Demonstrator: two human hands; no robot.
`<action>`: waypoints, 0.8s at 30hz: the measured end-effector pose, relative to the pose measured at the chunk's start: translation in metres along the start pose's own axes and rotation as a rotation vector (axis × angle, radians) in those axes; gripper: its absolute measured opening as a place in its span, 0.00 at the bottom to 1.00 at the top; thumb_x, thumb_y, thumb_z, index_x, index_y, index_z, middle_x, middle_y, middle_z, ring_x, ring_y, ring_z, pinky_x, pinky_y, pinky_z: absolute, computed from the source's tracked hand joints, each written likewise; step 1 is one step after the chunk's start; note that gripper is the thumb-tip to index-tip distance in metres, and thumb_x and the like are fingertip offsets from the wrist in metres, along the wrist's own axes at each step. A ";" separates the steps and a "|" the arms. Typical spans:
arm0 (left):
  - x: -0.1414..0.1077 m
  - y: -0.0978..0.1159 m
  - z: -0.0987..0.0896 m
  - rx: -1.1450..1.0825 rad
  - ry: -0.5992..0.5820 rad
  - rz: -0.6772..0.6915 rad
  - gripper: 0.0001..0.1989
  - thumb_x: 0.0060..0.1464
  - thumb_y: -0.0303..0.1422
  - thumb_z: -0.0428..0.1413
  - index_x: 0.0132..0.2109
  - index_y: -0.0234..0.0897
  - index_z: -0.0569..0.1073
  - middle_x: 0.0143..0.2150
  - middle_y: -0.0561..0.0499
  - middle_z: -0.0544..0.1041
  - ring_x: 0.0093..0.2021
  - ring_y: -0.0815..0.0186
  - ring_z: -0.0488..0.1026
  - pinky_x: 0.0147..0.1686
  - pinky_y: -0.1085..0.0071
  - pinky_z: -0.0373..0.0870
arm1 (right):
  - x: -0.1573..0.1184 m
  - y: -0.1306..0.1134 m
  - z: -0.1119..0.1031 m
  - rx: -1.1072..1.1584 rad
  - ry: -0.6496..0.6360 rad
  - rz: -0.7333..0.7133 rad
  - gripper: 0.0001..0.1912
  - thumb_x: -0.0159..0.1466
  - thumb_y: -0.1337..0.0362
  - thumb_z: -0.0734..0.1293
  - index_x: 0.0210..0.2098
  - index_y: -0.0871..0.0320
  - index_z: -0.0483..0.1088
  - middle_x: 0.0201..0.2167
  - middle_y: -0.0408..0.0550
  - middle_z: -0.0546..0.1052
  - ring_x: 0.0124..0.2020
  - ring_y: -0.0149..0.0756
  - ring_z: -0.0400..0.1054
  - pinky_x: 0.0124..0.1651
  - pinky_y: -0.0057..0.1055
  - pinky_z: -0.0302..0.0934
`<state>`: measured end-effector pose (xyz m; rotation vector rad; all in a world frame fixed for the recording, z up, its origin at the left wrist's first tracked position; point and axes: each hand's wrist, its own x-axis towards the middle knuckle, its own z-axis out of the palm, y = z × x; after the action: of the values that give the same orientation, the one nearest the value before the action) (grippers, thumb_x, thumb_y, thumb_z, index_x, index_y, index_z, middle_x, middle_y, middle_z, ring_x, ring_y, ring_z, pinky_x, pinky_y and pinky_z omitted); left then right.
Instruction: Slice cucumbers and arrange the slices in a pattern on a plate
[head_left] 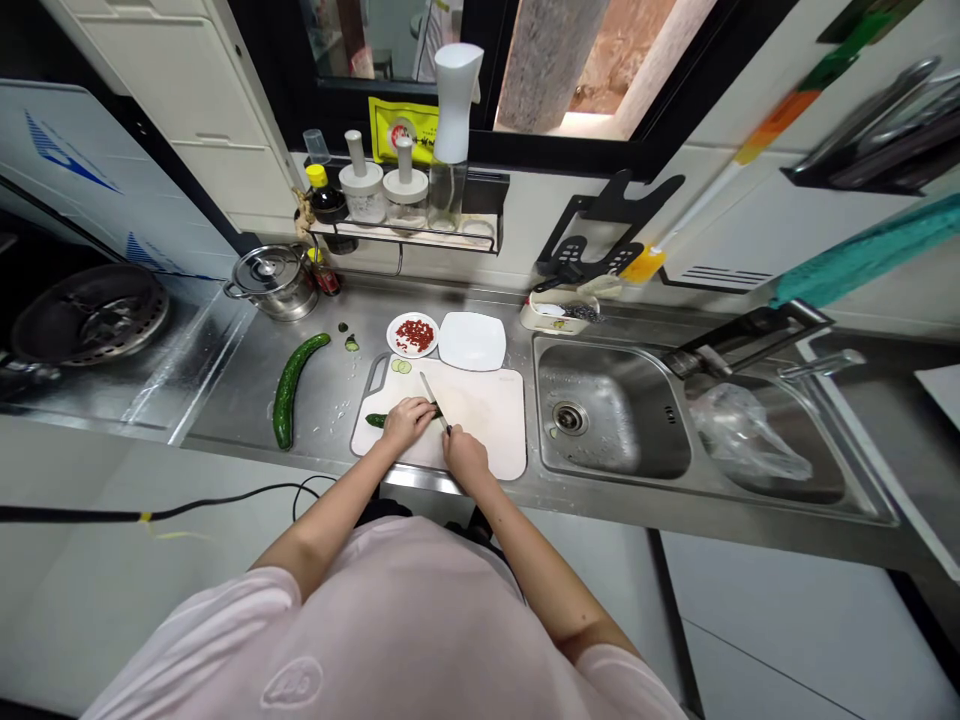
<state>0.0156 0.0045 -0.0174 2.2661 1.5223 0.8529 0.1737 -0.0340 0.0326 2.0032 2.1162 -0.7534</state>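
Note:
A piece of cucumber (376, 420) lies across the left part of the white cutting board (491, 420), under my left hand (407, 421), whose fingers press on it. My right hand (466, 456) is wrapped round the handle of a knife (433, 394); the blade points up and left, at the cucumber's right end beside my left fingertips. Two pale cucumber slices (401, 366) rest at the board's upper left. A whole curved cucumber (288, 392) is on the steel counter to the left, with small green scraps (351, 343) near it.
Behind the board stand a plate of chopped red pieces (414, 335) and a bare white plate (472, 341). A steel pot (274, 283) is at the back left, a pan (90, 315) farther left. The sink (611, 410) is right of the board; a rack (405, 235) holds jars and bottles.

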 end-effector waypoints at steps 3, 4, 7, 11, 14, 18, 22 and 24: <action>0.000 -0.001 0.001 0.001 -0.004 -0.002 0.10 0.59 0.34 0.51 0.42 0.42 0.76 0.41 0.49 0.75 0.43 0.66 0.70 0.44 0.67 0.69 | 0.003 -0.004 -0.004 -0.004 -0.002 0.006 0.17 0.70 0.57 0.51 0.46 0.62 0.63 0.39 0.57 0.76 0.41 0.39 0.72 0.41 0.31 0.59; 0.000 -0.002 0.001 0.001 -0.005 -0.001 0.10 0.59 0.34 0.51 0.42 0.42 0.76 0.41 0.49 0.76 0.43 0.66 0.70 0.44 0.67 0.69 | 0.003 -0.005 -0.004 -0.005 -0.002 0.009 0.17 0.70 0.57 0.51 0.46 0.62 0.63 0.39 0.57 0.76 0.42 0.39 0.71 0.41 0.31 0.59; 0.000 -0.002 0.002 0.000 -0.005 0.005 0.10 0.59 0.35 0.50 0.42 0.42 0.76 0.41 0.49 0.76 0.42 0.66 0.70 0.44 0.68 0.68 | 0.003 -0.006 -0.004 -0.007 0.007 0.014 0.17 0.69 0.57 0.51 0.46 0.62 0.63 0.39 0.57 0.76 0.42 0.39 0.72 0.41 0.30 0.59; 0.000 -0.002 0.001 0.005 -0.010 0.005 0.10 0.59 0.35 0.50 0.42 0.42 0.76 0.40 0.50 0.76 0.42 0.66 0.70 0.44 0.68 0.68 | -0.002 0.000 0.000 -0.009 0.025 0.003 0.16 0.69 0.58 0.51 0.44 0.62 0.63 0.37 0.56 0.76 0.40 0.41 0.72 0.40 0.31 0.59; 0.000 -0.001 0.000 0.005 -0.016 0.004 0.10 0.59 0.35 0.50 0.42 0.41 0.76 0.40 0.49 0.76 0.42 0.66 0.70 0.43 0.68 0.68 | -0.012 0.008 0.006 -0.017 0.014 0.005 0.17 0.69 0.58 0.51 0.44 0.62 0.63 0.36 0.56 0.76 0.39 0.41 0.72 0.39 0.31 0.59; 0.000 -0.001 0.001 0.002 -0.014 -0.003 0.10 0.59 0.35 0.50 0.42 0.42 0.76 0.40 0.49 0.76 0.42 0.66 0.71 0.44 0.68 0.68 | -0.030 0.018 0.011 -0.032 -0.006 0.026 0.16 0.69 0.57 0.51 0.44 0.61 0.63 0.36 0.57 0.76 0.40 0.41 0.72 0.39 0.31 0.58; 0.000 -0.002 0.001 -0.003 -0.007 -0.001 0.10 0.59 0.35 0.50 0.42 0.42 0.76 0.41 0.49 0.76 0.42 0.66 0.71 0.44 0.68 0.68 | -0.045 0.024 0.012 -0.031 -0.049 0.046 0.17 0.69 0.58 0.50 0.44 0.61 0.64 0.36 0.57 0.76 0.40 0.41 0.72 0.40 0.32 0.58; 0.000 -0.002 0.002 -0.006 -0.006 0.003 0.10 0.59 0.35 0.50 0.42 0.42 0.76 0.41 0.49 0.76 0.42 0.66 0.71 0.44 0.68 0.68 | -0.050 0.026 0.011 -0.036 -0.059 0.050 0.17 0.69 0.58 0.50 0.44 0.61 0.64 0.35 0.57 0.77 0.40 0.42 0.72 0.40 0.32 0.58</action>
<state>0.0152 0.0052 -0.0197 2.2651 1.5124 0.8492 0.2017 -0.0842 0.0378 1.9828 2.0249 -0.7507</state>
